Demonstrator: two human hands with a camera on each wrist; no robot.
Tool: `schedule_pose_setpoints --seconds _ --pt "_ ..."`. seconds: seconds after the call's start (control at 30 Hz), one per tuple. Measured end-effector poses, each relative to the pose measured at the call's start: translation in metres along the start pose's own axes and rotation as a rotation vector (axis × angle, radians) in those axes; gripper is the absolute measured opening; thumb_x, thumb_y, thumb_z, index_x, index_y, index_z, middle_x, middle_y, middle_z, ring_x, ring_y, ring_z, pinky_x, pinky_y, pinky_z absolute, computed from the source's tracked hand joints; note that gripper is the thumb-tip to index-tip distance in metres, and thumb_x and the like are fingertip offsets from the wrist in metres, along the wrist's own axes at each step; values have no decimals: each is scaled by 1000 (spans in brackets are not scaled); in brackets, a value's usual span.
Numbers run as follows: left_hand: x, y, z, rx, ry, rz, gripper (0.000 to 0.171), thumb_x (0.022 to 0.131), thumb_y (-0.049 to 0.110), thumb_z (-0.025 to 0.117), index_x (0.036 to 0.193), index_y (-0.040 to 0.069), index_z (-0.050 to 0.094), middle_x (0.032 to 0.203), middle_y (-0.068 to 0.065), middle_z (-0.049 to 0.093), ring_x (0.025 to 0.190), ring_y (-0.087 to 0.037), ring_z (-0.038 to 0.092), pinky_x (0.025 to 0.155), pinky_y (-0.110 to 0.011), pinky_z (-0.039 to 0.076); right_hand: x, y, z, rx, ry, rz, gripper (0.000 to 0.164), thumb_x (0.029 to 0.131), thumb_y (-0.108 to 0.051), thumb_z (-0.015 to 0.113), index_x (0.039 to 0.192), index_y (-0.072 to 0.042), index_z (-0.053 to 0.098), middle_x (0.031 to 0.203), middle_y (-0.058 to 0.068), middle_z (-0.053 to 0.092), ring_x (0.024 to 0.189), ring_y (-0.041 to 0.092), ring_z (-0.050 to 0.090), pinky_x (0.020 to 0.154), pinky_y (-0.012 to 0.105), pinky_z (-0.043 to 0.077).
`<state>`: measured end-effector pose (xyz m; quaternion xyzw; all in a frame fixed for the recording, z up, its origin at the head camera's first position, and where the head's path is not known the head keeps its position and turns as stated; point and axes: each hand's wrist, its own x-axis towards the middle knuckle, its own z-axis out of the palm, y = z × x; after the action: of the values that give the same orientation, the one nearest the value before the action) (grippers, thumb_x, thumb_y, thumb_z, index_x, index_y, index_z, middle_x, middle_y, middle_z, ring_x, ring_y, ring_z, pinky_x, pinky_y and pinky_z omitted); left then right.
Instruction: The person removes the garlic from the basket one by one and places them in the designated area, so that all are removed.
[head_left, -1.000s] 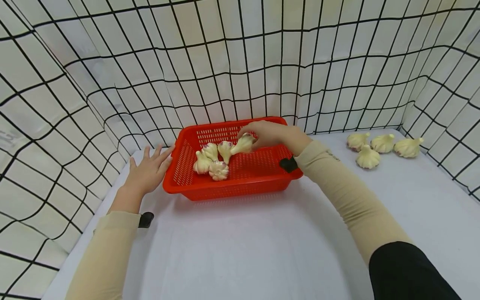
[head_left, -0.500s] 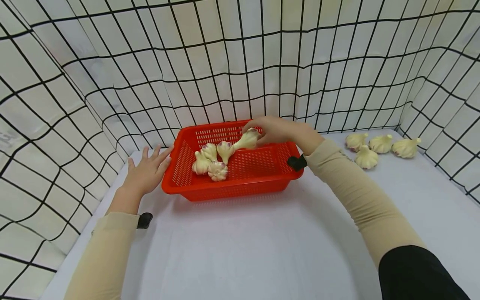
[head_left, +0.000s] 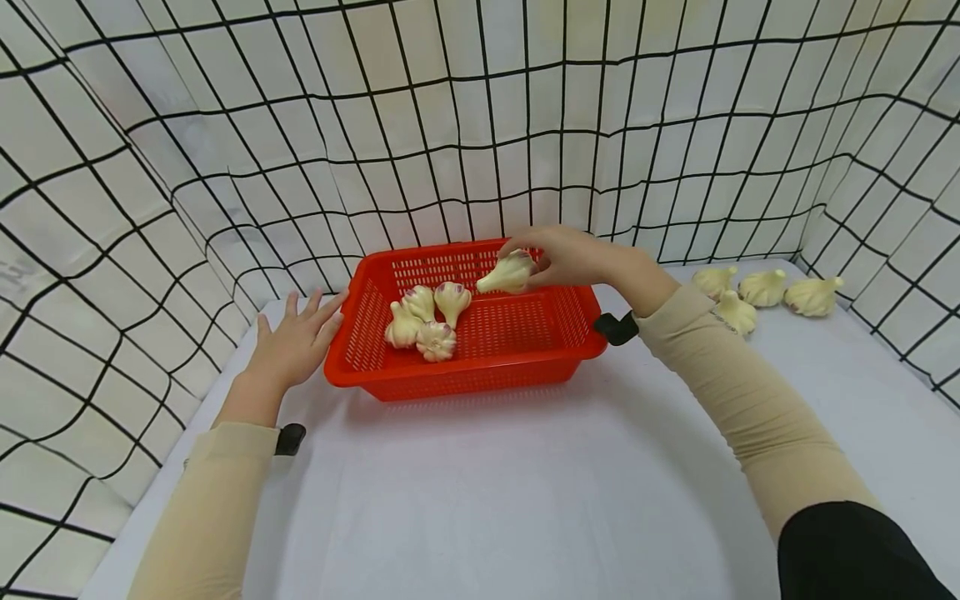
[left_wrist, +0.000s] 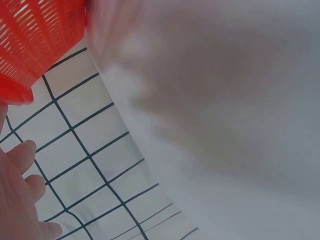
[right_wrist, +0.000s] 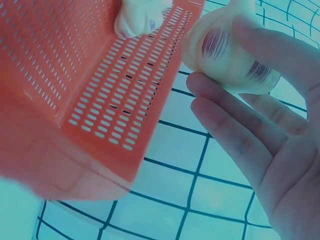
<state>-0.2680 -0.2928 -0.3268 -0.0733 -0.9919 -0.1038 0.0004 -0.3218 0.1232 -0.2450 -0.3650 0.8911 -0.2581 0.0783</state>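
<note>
A: What does the right hand (head_left: pixel 566 254) have?
B: It pinches one garlic bulb (head_left: pixel 507 273) by its fat part, with the thumb on one side and fingers on the other.

A: Where is that bulb?
B: Up over the back of the red basket (head_left: pixel 465 385), a bit right of the middle. It is just to the left of the right hand.

A: Which way does it point?
B: Its thin stem points left and a little toward the person. The tip looks right at the nearest bulb in the basket (head_left: pixel 452 302). From the head camera, there is a tiny gap between them.

A: Are there more?
B: Yes. Three more bulbs (head_left: pixel 420 303) are bunched with that near one. Four others (head_left: pixel 767 287) sit on the tabletop (head_left: pixel 480 500), far over to the right.

A: And the left hand (head_left: pixel 296 342)?
B: It holds nothing. Its fingers are spread by the basket's left edge. It is hard to tell if they push on it.

A: So which hand is closer to the bunch?
B: The right one.
</note>
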Motion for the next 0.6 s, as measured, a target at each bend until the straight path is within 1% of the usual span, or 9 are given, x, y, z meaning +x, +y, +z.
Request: schedule_pose_setpoints --seconds 0.1,0.23,0.47,0.6 --pt "0 0 -1 -1 -4 1 69 108 60 15 166 23 17 168 -25 8 151 -53 -10 108 -80 -12 -8 2 -2 9 9 11 52 90 -8 80 139 -9 61 137 11 57 104 29 71 90 40 59" --pt "1 2 -1 0 -6 1 69 108 60 15 166 23 17 168 -25 8 151 -52 -12 108 -79 -12 -22 4 -5 15 34 18 54 90 -6 80 141 -9 60 134 12 56 104 29 71 90 41 59" --pt "1 2 -2 4 -10 -3 68 108 59 15 166 23 16 168 -25 7 150 -53 -12 107 -80 -12 -42 11 -6 65 125 -30 53 89 -2 79 138 -9 61 138 10 55 103 28 70 90 42 59" --pt "1 2 -1 3 -8 -6 68 108 59 16 166 23 18 168 -25 8 151 -52 -12 107 -79 -13 -53 16 -5 86 192 -52 53 88 1 79 138 -7 61 135 11 56 100 30 70 90 44 59"
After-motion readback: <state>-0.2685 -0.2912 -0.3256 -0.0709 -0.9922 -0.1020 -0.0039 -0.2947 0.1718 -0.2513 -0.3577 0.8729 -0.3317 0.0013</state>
